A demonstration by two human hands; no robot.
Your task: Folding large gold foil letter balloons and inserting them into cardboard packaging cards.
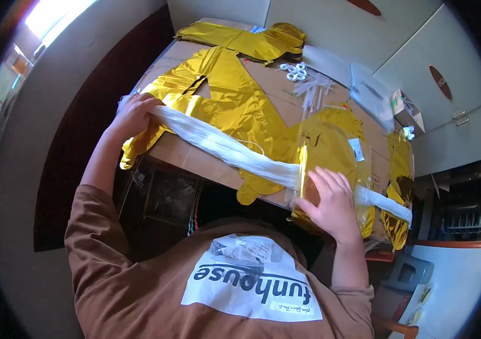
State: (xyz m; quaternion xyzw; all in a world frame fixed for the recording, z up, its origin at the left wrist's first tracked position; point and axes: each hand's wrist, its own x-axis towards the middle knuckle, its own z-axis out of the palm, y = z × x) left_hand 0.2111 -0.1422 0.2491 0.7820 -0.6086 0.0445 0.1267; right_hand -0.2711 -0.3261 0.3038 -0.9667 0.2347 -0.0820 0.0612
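The white bundle (234, 151) lay lengthwise across the gold balloon (234, 101). Your left hand (133, 116) gripped its left end; your right hand (331, 203) pressed flat near its right end.

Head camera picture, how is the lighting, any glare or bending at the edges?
Head view: bright daylight blows out the window at top left; the flat gold foil balloon pieces throw sharp glints; the brown cardboard table top edges bow from fisheye; corners fall black; both hands, left hand and right hand, look sharp.
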